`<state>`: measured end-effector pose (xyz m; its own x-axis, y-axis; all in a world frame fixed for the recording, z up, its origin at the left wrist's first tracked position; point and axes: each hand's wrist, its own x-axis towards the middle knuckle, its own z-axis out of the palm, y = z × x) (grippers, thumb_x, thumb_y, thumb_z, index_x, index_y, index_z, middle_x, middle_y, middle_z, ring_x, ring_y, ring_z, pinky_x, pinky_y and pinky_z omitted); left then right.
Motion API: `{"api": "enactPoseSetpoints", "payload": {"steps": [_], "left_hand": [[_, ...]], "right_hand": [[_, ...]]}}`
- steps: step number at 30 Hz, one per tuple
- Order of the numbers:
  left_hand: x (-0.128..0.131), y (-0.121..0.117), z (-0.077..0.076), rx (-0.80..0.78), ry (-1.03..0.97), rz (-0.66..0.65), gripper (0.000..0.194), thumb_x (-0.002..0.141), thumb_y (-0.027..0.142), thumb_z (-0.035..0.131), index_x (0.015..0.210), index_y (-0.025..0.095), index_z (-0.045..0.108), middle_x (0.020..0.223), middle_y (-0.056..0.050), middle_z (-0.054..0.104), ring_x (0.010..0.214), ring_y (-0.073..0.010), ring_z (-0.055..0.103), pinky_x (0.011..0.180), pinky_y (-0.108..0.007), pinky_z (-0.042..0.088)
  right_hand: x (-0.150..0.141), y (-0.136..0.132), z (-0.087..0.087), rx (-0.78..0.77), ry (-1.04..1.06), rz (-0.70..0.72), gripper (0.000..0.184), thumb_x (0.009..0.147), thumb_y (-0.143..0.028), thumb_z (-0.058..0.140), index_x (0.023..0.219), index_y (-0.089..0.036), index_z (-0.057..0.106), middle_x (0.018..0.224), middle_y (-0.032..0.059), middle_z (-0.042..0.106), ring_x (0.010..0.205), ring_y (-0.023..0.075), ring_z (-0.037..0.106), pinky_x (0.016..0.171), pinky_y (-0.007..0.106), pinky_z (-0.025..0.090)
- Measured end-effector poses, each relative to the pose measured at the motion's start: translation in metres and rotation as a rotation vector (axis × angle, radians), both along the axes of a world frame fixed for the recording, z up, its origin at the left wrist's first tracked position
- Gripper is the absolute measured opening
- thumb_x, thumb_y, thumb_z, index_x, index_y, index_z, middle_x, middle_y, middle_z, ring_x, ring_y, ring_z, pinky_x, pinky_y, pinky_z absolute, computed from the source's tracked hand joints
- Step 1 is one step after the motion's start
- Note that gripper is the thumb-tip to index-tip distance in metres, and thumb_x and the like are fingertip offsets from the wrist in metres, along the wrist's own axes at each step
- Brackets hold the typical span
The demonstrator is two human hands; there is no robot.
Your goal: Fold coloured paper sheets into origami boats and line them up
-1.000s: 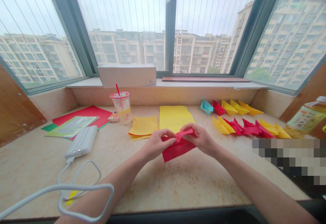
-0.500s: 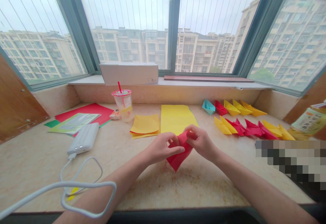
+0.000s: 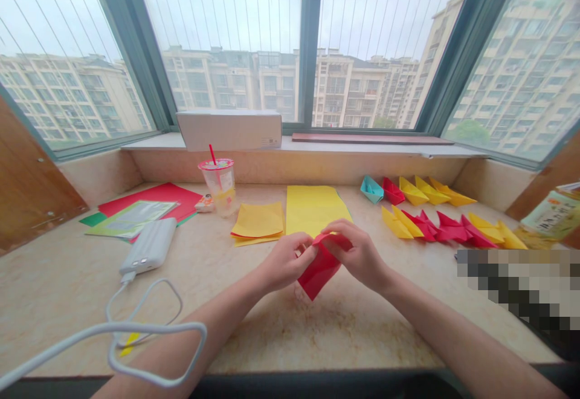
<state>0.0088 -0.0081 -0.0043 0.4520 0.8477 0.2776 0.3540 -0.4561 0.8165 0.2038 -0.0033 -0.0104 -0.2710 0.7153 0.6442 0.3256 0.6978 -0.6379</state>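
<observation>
A folded red paper is held between both my hands just above the marble sill, its lower corner pointing down. My left hand pinches its left upper edge. My right hand is curled over its top right part, fingers closed on the fold. Just behind my hands lies a yellow sheet, with a smaller stack of yellow sheets to its left.
Two rows of folded paper boats in yellow, red and one blue sit at the right. A plastic cup with a red straw, red and green sheets, a white power bank with cable and a bottle stand around.
The red paper was turned from a flat slanted piece into a diamond with a corner pointing down. My hands have closed in on its top edge and shifted slightly.
</observation>
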Motion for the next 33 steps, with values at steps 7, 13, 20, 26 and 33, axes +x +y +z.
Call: {"api": "enactPoseSetpoints", "payload": {"steps": [7,13,20,26,33], "left_hand": [[0.0,0.001,0.003,-0.162,-0.199,-0.046,0.04,0.09,0.05,0.052,0.083,0.011,0.061,0.07,-0.002,0.058,0.061,-0.0123,0.052,0.053,-0.021,0.037],[-0.002,0.006,-0.006,-0.206,-0.264,-0.041,0.034,0.083,0.044,0.068,0.098,0.016,0.055,0.09,-0.006,0.068,0.075,-0.017,0.065,0.062,-0.023,0.045],[-0.001,0.007,-0.007,-0.324,-0.359,-0.015,0.06,0.074,0.045,0.077,0.119,0.019,0.048,0.086,-0.004,0.069,0.066,-0.0156,0.065,0.055,-0.021,0.042],[0.001,0.003,0.001,-0.371,-0.23,0.017,0.037,0.08,0.047,0.069,0.092,0.012,0.068,0.078,-0.007,0.071,0.068,-0.018,0.065,0.056,-0.023,0.043],[0.003,-0.001,0.004,-0.307,-0.217,0.046,0.036,0.083,0.046,0.062,0.081,0.012,0.068,0.07,-0.004,0.067,0.06,-0.0137,0.058,0.053,-0.022,0.04]], "right_hand": [[0.004,0.001,-0.002,0.068,-0.053,0.073,0.029,0.09,-0.014,0.055,0.11,-0.027,0.072,0.109,0.0066,0.063,0.097,0.0198,0.064,0.081,0.034,0.055],[0.004,0.001,-0.005,0.063,-0.075,0.141,0.039,0.09,-0.011,0.053,0.122,-0.03,0.067,0.119,0.0077,0.056,0.092,0.0172,0.065,0.076,0.032,0.056],[0.002,-0.003,0.002,0.026,-0.041,0.089,0.029,0.092,-0.018,0.055,0.116,-0.025,0.07,0.112,0.0087,0.064,0.103,0.0213,0.063,0.087,0.035,0.053],[0.004,0.004,0.001,-0.173,0.122,-0.1,0.019,0.088,-0.027,0.06,0.102,-0.019,0.071,0.094,0.0072,0.072,0.088,0.0227,0.068,0.08,0.036,0.055],[0.007,0.008,-0.005,-0.026,0.037,-0.163,0.043,0.076,-0.009,0.06,0.116,-0.025,0.059,0.115,0.0074,0.063,0.106,0.0238,0.062,0.091,0.041,0.052]]}}
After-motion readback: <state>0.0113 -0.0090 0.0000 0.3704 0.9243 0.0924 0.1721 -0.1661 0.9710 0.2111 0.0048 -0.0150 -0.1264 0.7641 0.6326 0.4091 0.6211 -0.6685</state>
